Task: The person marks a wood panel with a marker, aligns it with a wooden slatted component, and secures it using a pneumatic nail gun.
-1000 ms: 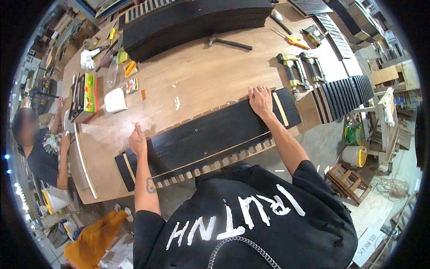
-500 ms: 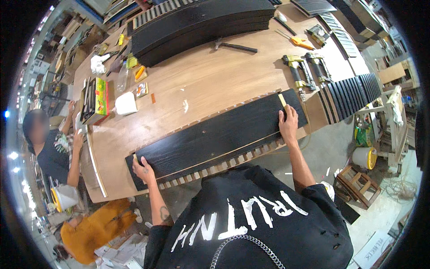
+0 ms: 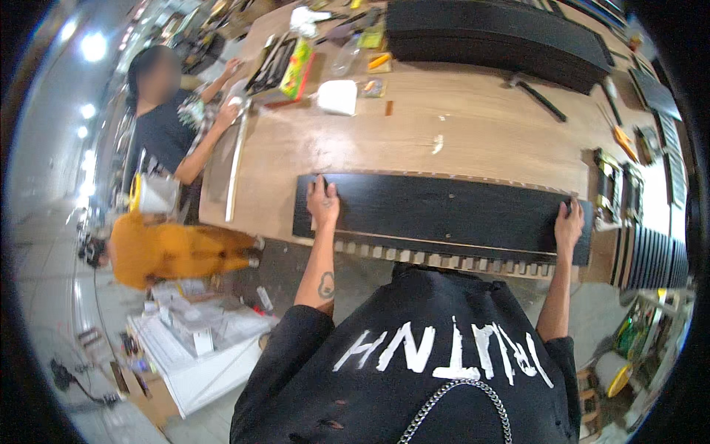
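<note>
The black wooden panel (image 3: 399, 211) is positioned along the workbench's (image 3: 399, 140) near edge; its ends are touched by the part-curled left hand (image 3: 322, 203) and right hand (image 3: 569, 226), firm grip unconfirmed; wooden blocks (image 3: 444, 260) are already aligned along its near side; black boards (image 3: 488, 37) are left stacked beyond.

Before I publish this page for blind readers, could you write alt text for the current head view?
A person's left hand and right hand are on opposite ends of a long black board at the near edge of a wooden table. Beyond lie a hammer and a black stack.
</note>
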